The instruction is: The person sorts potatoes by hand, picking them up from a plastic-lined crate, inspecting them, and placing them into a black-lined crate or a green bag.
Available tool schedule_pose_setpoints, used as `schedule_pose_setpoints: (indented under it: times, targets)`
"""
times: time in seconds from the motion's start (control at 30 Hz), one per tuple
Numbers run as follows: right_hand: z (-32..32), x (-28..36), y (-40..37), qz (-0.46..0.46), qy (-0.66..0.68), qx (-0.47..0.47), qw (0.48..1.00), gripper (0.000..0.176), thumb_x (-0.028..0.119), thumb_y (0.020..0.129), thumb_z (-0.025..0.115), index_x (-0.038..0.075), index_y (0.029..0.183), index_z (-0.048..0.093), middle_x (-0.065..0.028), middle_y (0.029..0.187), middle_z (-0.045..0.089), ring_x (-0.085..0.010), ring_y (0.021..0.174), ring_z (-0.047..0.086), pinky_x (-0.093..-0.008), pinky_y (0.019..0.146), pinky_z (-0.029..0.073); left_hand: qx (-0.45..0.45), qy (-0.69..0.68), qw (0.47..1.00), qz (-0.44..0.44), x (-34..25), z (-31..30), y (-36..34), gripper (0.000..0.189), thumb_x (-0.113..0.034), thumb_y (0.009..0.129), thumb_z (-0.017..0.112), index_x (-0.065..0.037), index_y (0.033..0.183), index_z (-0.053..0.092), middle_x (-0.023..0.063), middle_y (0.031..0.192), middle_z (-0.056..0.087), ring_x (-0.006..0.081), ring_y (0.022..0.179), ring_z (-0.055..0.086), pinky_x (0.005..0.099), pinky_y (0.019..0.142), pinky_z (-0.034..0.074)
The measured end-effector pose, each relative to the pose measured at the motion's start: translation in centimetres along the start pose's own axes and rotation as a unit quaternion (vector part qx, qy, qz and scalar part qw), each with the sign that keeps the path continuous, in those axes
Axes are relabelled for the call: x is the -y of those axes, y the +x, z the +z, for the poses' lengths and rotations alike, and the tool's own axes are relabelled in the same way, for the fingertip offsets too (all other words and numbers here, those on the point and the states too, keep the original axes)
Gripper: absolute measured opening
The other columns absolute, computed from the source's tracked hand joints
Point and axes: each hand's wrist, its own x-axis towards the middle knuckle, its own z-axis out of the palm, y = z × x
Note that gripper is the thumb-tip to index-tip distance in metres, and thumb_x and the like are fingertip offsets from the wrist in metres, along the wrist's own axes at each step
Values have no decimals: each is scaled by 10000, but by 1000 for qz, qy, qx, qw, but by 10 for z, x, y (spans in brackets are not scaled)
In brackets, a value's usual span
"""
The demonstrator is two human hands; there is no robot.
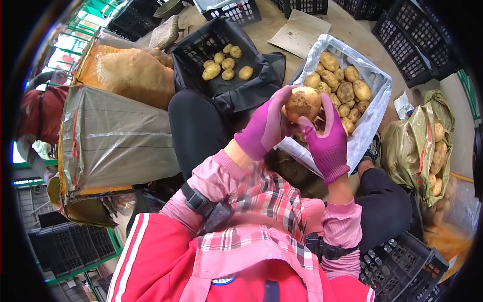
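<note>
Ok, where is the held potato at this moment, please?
In the head view, the potato is above and right of centre, between the gloved left hand and right hand, overlapping the left side of the white-lined crate.

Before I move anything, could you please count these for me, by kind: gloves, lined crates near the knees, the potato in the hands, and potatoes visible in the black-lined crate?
Purple gloves: 2
Black-lined crate: 1
White-lined crate: 1
Held potato: 1
Potatoes visible in the black-lined crate: 8
Total: 13
</note>
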Motion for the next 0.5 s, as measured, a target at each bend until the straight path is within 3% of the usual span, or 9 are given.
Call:
schedule_pose_setpoints:
  times: [0.1,0.13,0.2,0.27,0.33,0.43,0.5]
  targets:
    - [5,13,-2,12,-17,-4,1000,752,289,837,763,-53,1413,420,-250,1280,593,-326,1152,626,-375,956,506,-90,97,989,71,4,13,-13,476,-375,1066,355,-77,1434,400,86,1370,513,216,1124,620,332,914,529]
    - [5,17,-3,7,-35,-4,999,760,294,834,757,-65,1410,415,-264,1222,621,-327,1070,668,-372,888,535,-84,118,985,97,7,12,-15,471,-353,1068,355,-70,1444,369,97,1357,474,183,1083,608,308,877,529]
    - [4,20,-2,29,-32,20,999,711,233,853,737,-67,1413,416,-252,1223,636,-299,1080,674,-356,878,539,-73,352,896,260,20,-2,-15,489,-362,1058,391,-68,1448,364,112,1320,480,177,1063,600,291,863,528]
    - [-1,24,-1,35,-32,37,998,690,205,859,729,-72,1410,419,-251,1195,651,-291,1060,686,-352,856,546,-93,413,859,290,26,-4,-14,522,-369,1040,444,-59,1450,358,129,1305,483,181,1044,599,281,851,527]
    - [-7,30,-1,28,-30,50,998,694,209,852,734,-81,1400,423,-262,1138,668,-302,1011,703,-362,821,556,-153,318,916,193,16,21,-20,572,-376,1014,516,-41,1449,353,147,1310,484,197,1026,605,276,841,526]
    - [-6,23,-2,-21,-107,36,993,660,205,865,702,-95,1385,427,-292,1055,671,-340,944,712,-381,779,558,-165,212,946,182,27,22,-15,662,-413,958,620,2,1409,369,158,1254,538,196,1102,560,319,925,488]
    - [-8,27,-3,1,-150,58,987,634,206,873,681,-103,1369,436,-304,1005,665,-371,912,704,-393,752,556,-175,196,944,198,28,33,-16,640,-366,952,641,7,1401,379,166,1259,536,201,1121,550,317,954,471]
